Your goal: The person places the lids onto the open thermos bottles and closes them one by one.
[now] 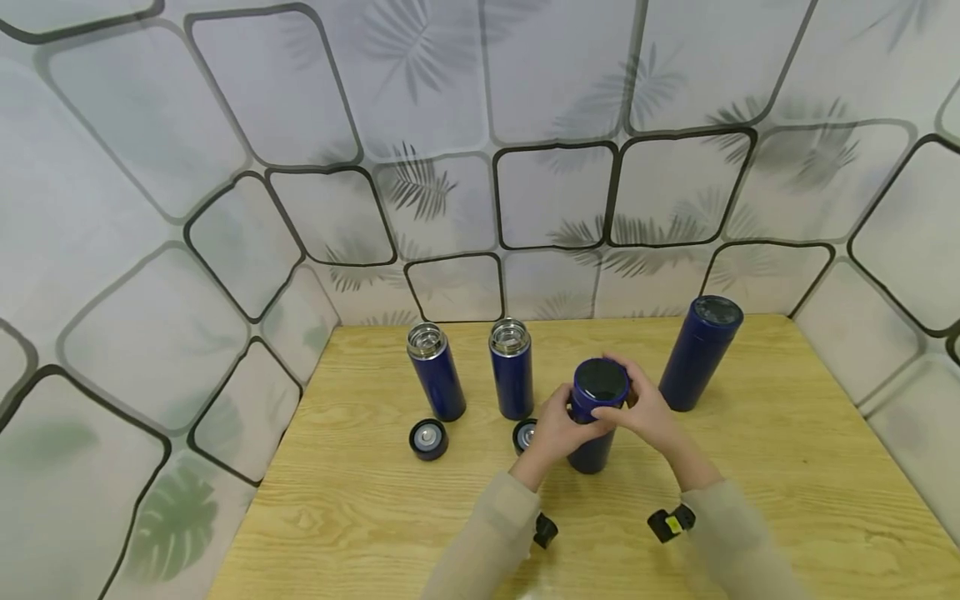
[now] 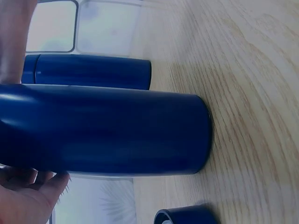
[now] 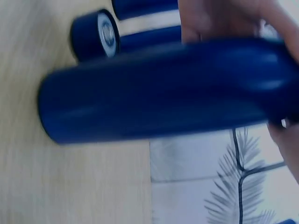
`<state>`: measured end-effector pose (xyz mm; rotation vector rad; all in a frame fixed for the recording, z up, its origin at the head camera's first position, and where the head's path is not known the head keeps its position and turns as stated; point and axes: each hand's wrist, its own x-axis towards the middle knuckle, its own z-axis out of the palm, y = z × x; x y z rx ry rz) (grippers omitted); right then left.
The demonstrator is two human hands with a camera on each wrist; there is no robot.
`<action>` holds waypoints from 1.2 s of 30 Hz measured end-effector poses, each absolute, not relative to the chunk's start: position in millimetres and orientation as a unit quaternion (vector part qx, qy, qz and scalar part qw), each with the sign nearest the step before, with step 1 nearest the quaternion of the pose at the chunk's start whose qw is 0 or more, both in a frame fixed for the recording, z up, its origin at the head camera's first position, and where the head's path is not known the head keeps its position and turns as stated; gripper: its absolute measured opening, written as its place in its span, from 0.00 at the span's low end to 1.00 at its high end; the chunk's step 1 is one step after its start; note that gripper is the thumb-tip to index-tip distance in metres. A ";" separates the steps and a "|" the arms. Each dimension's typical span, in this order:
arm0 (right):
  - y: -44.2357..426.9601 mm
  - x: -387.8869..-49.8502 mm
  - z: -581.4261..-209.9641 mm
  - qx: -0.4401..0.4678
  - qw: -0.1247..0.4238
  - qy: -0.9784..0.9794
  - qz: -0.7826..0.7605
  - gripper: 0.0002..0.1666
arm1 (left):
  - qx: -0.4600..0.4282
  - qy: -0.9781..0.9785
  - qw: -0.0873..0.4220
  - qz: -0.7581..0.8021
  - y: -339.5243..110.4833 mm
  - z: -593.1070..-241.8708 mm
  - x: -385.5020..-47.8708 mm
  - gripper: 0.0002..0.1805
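Both hands are on one dark blue insulated bottle (image 1: 591,452), upright with its black-topped lid (image 1: 602,380) on. My left hand (image 1: 557,427) grips the bottle's upper part from the left. From the right, my right hand (image 1: 647,408) curls its thumb and fingers round the bottle near the lid. The left wrist view shows the long smooth bottle body (image 2: 107,130) with left fingertips under its side. In the right wrist view the bottle body (image 3: 154,95) is slightly blurred, and the right hand (image 3: 224,21) covers its upper end.
Two uncapped blue bottles stand left, the outer bottle (image 1: 438,379) and the inner bottle (image 1: 513,375). One loose lid (image 1: 428,439) lies before the outer one; another lid (image 1: 524,435) is partly behind my left hand. A capped bottle (image 1: 697,354) stands right, near the patterned back wall (image 1: 555,196).
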<state>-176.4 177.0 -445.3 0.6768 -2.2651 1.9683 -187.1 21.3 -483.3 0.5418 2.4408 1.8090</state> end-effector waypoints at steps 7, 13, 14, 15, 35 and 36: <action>188.8 -185.5 -447.3 0.285 -0.012 -0.695 0.660 0.41 | 0.171 0.786 0.050 0.592 22.2 -482.2 -184.7 0.29; 180.8 -178.2 -445.6 0.220 0.019 -0.731 0.646 0.41 | 0.181 0.787 0.029 0.590 22.2 -482.6 -184.3 0.29; 179.2 -176.0 -445.1 0.206 0.023 -0.737 0.644 0.42 | 0.184 0.788 0.024 0.587 22.1 -482.7 -184.1 0.29; 177.7 -174.0 -444.8 0.192 0.027 -0.742 0.642 0.42 | 0.186 0.790 0.019 0.584 22.1 -482.7 -183.8 0.29; 141.2 -154.3 -444.1 0.037 0.171 -0.783 0.596 0.44 | 0.178 0.810 -0.051 0.556 25.1 -484.0 -185.0 0.23; 140.1 -154.0 -444.4 0.033 0.176 -0.782 0.598 0.44 | 0.178 0.811 -0.052 0.555 25.2 -484.2 -185.1 0.23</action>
